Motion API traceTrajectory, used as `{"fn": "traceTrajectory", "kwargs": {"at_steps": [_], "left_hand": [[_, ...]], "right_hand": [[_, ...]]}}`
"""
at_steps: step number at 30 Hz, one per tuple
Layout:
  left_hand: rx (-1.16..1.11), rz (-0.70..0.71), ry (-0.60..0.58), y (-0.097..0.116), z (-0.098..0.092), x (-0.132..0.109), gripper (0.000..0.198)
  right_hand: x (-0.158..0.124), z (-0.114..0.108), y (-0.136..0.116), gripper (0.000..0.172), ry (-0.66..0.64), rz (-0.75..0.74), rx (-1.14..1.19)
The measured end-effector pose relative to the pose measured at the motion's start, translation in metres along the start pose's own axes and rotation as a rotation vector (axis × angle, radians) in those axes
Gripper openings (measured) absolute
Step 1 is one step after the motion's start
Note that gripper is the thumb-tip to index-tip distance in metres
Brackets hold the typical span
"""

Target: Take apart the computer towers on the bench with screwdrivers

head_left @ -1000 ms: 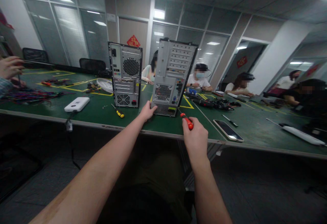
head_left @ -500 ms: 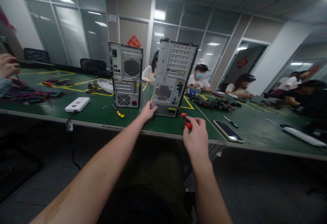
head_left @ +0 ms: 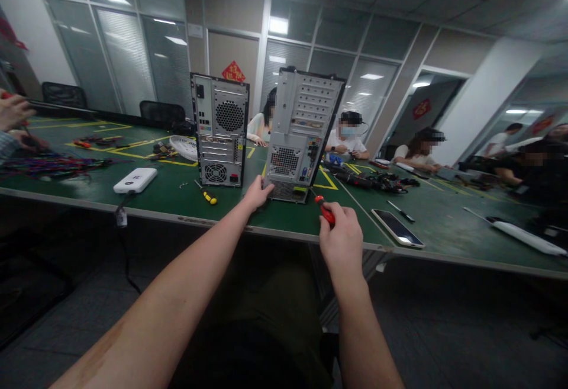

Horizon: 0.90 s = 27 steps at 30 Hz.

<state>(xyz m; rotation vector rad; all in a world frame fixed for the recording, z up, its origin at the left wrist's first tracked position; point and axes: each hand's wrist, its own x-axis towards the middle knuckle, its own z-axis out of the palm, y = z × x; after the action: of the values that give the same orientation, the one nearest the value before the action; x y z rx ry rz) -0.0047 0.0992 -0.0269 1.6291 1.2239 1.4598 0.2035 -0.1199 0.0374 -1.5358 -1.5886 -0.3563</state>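
Observation:
A grey computer tower (head_left: 288, 122) stands upright with its rear panel of vents and ports facing me. At its lower left corner my left hand (head_left: 257, 192) holds the case, thumb against the rear panel and the other fingers partly hidden. My right hand (head_left: 341, 232) is closed around the red handle of a screwdriver (head_left: 327, 212). The thin shaft points up and left at the tower's lower right edge; whether its tip touches there I cannot tell. A second computer tower (head_left: 220, 155), also rear side toward me, stands to the left.
On the green table (head_left: 275, 216) are a yellow-handled screwdriver (head_left: 208, 197), a white power bank (head_left: 135, 180) with a cable, a phone (head_left: 397, 227), a pen (head_left: 400, 211) and a white basket (head_left: 183, 146). Bundled cables (head_left: 57, 164) lie left. Co-workers sit around the table.
My right hand has turned very slightly around the red screwdriver handle. My left hand and both towers stay in place. A co-worker's hands at the far left have shifted a little.

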Motion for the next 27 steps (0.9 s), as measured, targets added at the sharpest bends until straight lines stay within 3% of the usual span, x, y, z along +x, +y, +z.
{"fn": "traceTrajectory", "kwargs": {"at_steps": [4, 7, 9, 13, 19, 27], "left_hand": [[-0.007, 0.001, 0.002, 0.0007, 0.0, -0.0006, 0.02], [-0.026, -0.003, -0.008, 0.0024, -0.0009, -0.0017, 0.02], [-0.024, -0.007, -0.011, 0.0033, -0.0013, -0.0021, 0.02], [-0.001, -0.018, -0.013, 0.0032, -0.0013, -0.0018, 0.02], [-0.011, -0.032, -0.025, 0.004, -0.0019, -0.0029, 0.021], [0.017, -0.012, -0.001, 0.0037, -0.0015, -0.002, 0.02]], "right_hand": [[-0.0008, -0.0001, -0.0003, 0.035, 0.027, -0.016, 0.023], [0.0, -0.0004, -0.0016, 0.033, 0.027, 0.007, 0.03], [0.0009, -0.0008, -0.0029, 0.026, 0.016, 0.055, 0.036], [0.0023, -0.0008, -0.005, 0.036, -0.018, 0.186, 0.044], [0.0008, 0.0012, -0.003, 0.028, 0.062, 0.006, 0.062], [-0.0008, 0.0027, -0.001, 0.034, 0.023, 0.003, 0.071]]}}
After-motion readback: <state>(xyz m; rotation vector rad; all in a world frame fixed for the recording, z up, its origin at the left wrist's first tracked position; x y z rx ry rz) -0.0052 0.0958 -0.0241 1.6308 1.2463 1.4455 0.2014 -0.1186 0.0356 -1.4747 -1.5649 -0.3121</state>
